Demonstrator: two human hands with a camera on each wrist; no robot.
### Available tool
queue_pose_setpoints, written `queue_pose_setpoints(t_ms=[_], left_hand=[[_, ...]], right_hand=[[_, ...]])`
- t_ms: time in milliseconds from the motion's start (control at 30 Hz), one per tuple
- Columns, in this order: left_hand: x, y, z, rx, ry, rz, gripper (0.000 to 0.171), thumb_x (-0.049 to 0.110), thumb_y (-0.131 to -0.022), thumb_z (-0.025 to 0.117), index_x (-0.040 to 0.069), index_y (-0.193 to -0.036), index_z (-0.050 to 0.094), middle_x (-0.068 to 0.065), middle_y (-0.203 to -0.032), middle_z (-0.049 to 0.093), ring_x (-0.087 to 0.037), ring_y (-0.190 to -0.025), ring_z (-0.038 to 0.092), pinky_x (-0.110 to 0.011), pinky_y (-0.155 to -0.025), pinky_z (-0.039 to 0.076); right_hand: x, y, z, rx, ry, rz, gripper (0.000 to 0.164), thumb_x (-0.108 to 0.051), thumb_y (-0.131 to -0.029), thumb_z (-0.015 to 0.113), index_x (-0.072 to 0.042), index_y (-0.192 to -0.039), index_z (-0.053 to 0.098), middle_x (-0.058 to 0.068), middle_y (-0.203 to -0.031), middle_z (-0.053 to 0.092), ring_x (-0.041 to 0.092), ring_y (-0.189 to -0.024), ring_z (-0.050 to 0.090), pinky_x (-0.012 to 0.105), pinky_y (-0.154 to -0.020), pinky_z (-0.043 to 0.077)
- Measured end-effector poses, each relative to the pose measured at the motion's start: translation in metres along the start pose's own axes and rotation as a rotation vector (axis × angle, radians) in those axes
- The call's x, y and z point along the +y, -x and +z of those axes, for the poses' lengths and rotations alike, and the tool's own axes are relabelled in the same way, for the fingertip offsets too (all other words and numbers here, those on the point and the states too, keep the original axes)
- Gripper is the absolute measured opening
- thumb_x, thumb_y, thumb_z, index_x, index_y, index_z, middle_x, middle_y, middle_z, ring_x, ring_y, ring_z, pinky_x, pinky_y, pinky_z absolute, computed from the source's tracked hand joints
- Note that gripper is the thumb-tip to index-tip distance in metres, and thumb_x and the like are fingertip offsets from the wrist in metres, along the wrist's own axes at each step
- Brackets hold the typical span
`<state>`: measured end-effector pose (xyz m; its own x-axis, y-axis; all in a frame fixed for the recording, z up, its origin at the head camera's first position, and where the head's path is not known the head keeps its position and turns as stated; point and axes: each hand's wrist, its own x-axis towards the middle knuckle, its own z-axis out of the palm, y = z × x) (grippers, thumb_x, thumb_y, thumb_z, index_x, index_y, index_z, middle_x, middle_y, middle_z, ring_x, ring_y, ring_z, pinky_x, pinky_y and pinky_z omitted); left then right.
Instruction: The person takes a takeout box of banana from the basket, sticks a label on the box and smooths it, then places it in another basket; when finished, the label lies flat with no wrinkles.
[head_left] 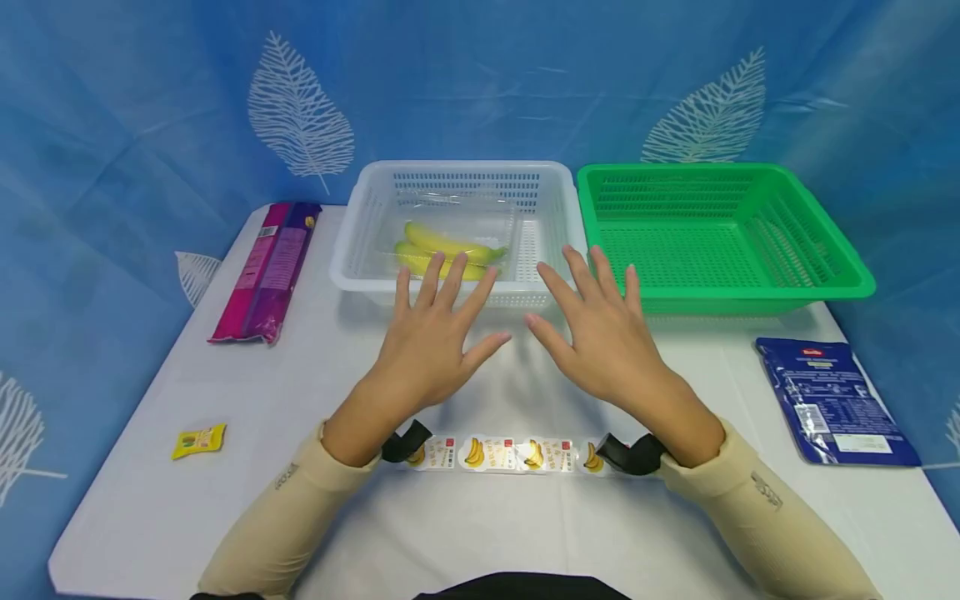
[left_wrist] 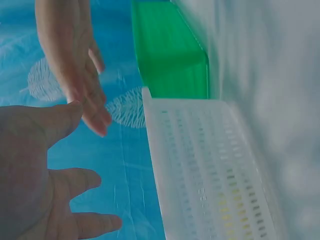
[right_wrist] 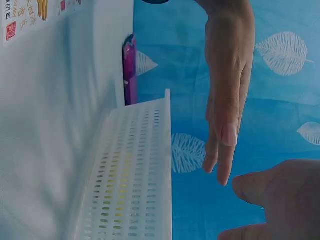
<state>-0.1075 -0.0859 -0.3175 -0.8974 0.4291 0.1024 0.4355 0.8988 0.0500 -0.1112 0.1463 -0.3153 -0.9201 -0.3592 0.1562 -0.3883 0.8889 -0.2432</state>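
Note:
Both hands hover above the table with fingers spread, holding nothing. My left hand (head_left: 427, 354) is in front of the white basket (head_left: 347, 258), its fingertips overlapping the basket's front rim in the head view. Just right of it, my right hand (head_left: 607, 346) points toward the gap between the white basket and the green basket (head_left: 720, 293). Inside the white basket, yellow bananas (head_left: 450, 243) lie in a clear plastic box (head_left: 480, 208). A strip of banana stickers (head_left: 487, 454) lies on the table below the wrists, its ends partly hidden by the black wrist mounts.
A purple and pink packet (head_left: 266, 275) lies at the table's left, with a small yellow wrapped packet (head_left: 198, 441) nearer the front. On the right is a dark blue pouch (head_left: 832, 400). A blue leaf-patterned curtain (head_left: 480, 83) hangs behind the white table (head_left: 360, 533).

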Motion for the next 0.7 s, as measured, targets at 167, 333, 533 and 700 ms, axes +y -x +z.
queue_pose_setpoints(t_ms=[167, 333, 533, 700], left_hand=[[-0.014, 0.002, -0.004, -0.017, 0.019, -0.05, 0.078, 0.068, -0.102, 0.037, 0.026, -0.165, 0.018, -0.016, -0.169, 0.012, -0.04, -0.155, 0.002, -0.068, -0.118, 0.001], [-0.034, 0.008, -0.01, 0.055, 0.098, -0.077, 0.073, 0.061, -0.104, 0.043, 0.022, -0.163, 0.028, -0.017, -0.168, 0.019, -0.039, -0.155, 0.007, -0.066, -0.119, 0.003], [-0.059, 0.015, -0.014, 0.369, 0.328, -0.062, 0.058, 0.045, -0.102, 0.058, 0.014, -0.15, 0.052, -0.015, -0.157, 0.042, -0.036, -0.153, 0.02, -0.063, -0.119, 0.015], [-0.09, 0.011, -0.004, 0.566, 0.453, -0.145, 0.047, 0.032, -0.099, 0.065, 0.009, -0.14, 0.062, -0.015, -0.146, 0.053, -0.03, -0.152, 0.027, -0.059, -0.12, 0.017]], right_hand=[[0.001, -0.007, 0.002, 0.004, 0.004, 0.002, 0.067, -0.056, -0.105, 0.045, -0.017, -0.16, 0.037, 0.017, -0.167, 0.021, 0.043, -0.154, 0.006, 0.07, -0.116, 0.0], [0.005, -0.023, 0.006, 0.018, -0.032, -0.026, 0.066, -0.052, -0.105, 0.047, -0.012, -0.157, 0.041, 0.021, -0.164, 0.028, 0.045, -0.152, 0.014, 0.068, -0.117, 0.01], [0.006, -0.057, 0.0, -0.015, -0.154, -0.039, 0.065, -0.048, -0.105, 0.05, -0.01, -0.157, 0.039, 0.02, -0.161, 0.033, 0.042, -0.15, 0.023, 0.062, -0.118, 0.019], [-0.001, -0.084, 0.0, -0.103, -0.227, 0.031, 0.066, -0.051, -0.105, 0.048, -0.017, -0.16, 0.034, 0.01, -0.164, 0.032, 0.031, -0.152, 0.026, 0.059, -0.117, 0.025]])
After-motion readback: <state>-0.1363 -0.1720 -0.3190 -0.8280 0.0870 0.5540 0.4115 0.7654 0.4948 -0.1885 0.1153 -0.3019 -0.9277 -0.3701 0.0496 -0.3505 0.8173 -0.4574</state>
